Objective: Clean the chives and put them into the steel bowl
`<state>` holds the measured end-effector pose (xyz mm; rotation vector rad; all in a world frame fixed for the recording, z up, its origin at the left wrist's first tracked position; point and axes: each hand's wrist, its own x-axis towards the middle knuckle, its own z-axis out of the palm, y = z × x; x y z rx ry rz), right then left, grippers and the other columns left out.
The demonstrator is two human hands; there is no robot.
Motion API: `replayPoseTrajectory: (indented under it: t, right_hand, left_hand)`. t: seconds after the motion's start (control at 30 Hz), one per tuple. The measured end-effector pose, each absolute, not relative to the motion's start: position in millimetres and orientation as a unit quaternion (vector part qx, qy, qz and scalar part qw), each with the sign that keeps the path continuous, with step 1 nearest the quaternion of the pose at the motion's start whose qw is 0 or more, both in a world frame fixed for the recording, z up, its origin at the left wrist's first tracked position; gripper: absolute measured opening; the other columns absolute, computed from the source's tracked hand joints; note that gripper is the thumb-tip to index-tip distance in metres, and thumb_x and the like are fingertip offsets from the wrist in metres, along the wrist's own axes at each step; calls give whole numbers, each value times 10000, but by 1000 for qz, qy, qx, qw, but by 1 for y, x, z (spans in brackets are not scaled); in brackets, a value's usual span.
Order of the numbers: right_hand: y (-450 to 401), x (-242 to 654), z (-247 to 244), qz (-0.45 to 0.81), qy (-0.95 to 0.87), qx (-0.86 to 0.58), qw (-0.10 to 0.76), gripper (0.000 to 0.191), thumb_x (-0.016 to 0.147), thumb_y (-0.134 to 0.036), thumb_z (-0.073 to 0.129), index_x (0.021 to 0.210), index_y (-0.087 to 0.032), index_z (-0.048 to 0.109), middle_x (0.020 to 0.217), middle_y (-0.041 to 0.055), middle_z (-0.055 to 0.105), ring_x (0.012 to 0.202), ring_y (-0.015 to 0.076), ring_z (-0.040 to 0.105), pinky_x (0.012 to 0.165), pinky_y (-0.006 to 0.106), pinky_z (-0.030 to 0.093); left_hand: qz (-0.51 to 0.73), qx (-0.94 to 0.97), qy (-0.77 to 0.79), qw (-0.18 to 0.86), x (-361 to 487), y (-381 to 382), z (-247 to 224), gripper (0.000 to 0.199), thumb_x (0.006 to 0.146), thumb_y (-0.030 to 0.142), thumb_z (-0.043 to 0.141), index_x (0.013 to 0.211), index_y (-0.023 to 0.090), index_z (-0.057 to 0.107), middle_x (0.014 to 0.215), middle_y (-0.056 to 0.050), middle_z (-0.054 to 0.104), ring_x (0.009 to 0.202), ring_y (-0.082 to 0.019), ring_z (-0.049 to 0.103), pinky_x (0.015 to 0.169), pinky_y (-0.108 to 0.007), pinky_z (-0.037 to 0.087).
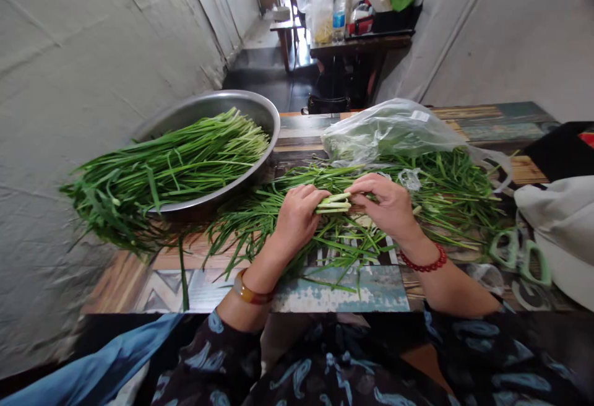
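My left hand (300, 213) is wrapped round a small bunch of garlic chives (333, 203), whose pale cut-looking ends stick out to the right. At those ends, the thumb and fingers of my right hand (386, 203) are pinched together; a stem tip seems to be between them. Loose chives (445, 192) are spread on the table under and around both hands. To the left, a wide metal basin (273, 124) holds a big heap of chives (185, 152), pale ends to the right, leaves hanging over the rim.
A clear plastic bag (394, 127) with greens inside lies behind my hands. Green-handled scissors (520, 257) and a light cap (561, 233) are at the right. A wall (93, 84) stands close on the left. Farther back, another table carries bags and a water bottle (340, 10).
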<state>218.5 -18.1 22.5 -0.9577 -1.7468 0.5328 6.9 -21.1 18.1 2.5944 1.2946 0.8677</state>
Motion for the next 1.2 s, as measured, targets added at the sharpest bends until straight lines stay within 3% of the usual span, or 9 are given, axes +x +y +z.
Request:
replayPoseTrajectory:
  t: [0.27, 0.4, 0.5, 0.6, 0.8, 0.9, 1.07, 1.2]
  right_hand:
    - [-13, 220, 21, 227, -714, -437, 498, 83, 830, -251, 678, 904, -220, 701, 841, 20, 710, 723, 152, 636, 682, 289, 536]
    - [-13, 221, 21, 219, -718, -451, 482, 137, 798, -255, 709, 930, -221, 693, 827, 14, 697, 711, 156, 620, 680, 292, 530]
    - [-13, 220, 21, 193, -740, -426, 483, 37, 852, -251, 668, 855, -223, 692, 800, 21, 689, 741, 165, 617, 704, 300, 514]
    - [-13, 218, 20, 202, -731, -418, 500, 117, 884, -245, 634, 782, -215, 685, 771, 26, 685, 765, 169, 618, 709, 299, 490]
    - [-12, 206, 10, 423, -548, -474, 544, 169, 815, -359, 711, 785, -195, 688, 737, -8, 650, 657, 124, 558, 622, 253, 449]
    - [-7, 210, 9, 479, -459, -458, 591, 204, 795, -387, 734, 776, -192, 677, 705, -29, 613, 635, 95, 512, 619, 231, 419]
    - [5, 238, 17, 435, -376, -425, 699, 235, 802, -419, 737, 750, -211, 639, 709, -31, 594, 622, 84, 493, 589, 218, 395]
    - [1, 241, 19, 417, -498, -431, 626, 304, 897, -487, 617, 778, -214, 678, 740, 2, 636, 682, 116, 561, 638, 248, 447]
  left_hand:
    - [324, 846, 413, -90, 7, -21, 18, 178, 930, 156, 471, 989, 162, 639, 858, -90, 644, 807, -235, 507, 725, -351, 373]
    - [313, 845, 423, -94, 8, -22, 19, 179, 937, 160, 466, 989, 176, 636, 873, -88, 649, 821, -236, 504, 731, -355, 350]
    - [311, 848, 419, -94, 9, -23, 20, 191, 935, 142, 454, 979, 182, 636, 866, -82, 650, 816, -232, 498, 732, -355, 340]
    - [309, 850, 415, -96, 10, -23, 21, 195, 925, 129, 451, 971, 181, 633, 864, -78, 651, 812, -231, 496, 721, -356, 334]
    - [272, 867, 403, -107, 13, -22, 17, 205, 846, 74, 496, 962, 183, 624, 856, -68, 642, 811, -241, 505, 707, -358, 339]
    - [252, 868, 411, -116, 12, -22, 17, 217, 835, 64, 497, 960, 189, 624, 845, -67, 637, 809, -244, 512, 711, -360, 344]
    - [280, 850, 437, -95, 5, -18, 17, 191, 854, 93, 509, 988, 183, 612, 873, -71, 656, 836, -242, 544, 740, -353, 378]
    - [295, 855, 421, -64, 3, -17, 16, 209, 866, 77, 482, 1012, 171, 598, 918, -77, 670, 871, -235, 567, 796, -347, 419]
